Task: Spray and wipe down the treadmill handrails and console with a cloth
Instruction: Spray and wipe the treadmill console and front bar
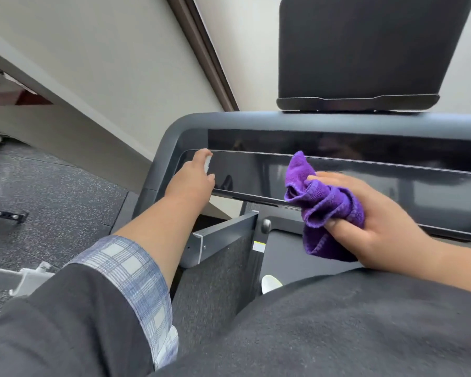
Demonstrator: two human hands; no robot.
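The treadmill console (337, 148) is a long glossy black panel in a grey frame, running across the middle of the view. My left hand (193, 176) reaches to the console's left end and grips a small white spray bottle (208, 164), mostly hidden by my fingers. My right hand (375, 221) holds a bunched purple cloth (324, 210) just in front of the console's lower edge, right of centre. The left handrail (163, 148) curves down from the frame's corner.
A dark tablet screen (365, 50) stands on a ledge above the console. The treadmill belt (291, 254) and side rail (223, 235) lie below. Speckled rubber floor (52, 191) spreads left, with a pale wall (106, 63) behind and white equipment (30, 278) at lower left.
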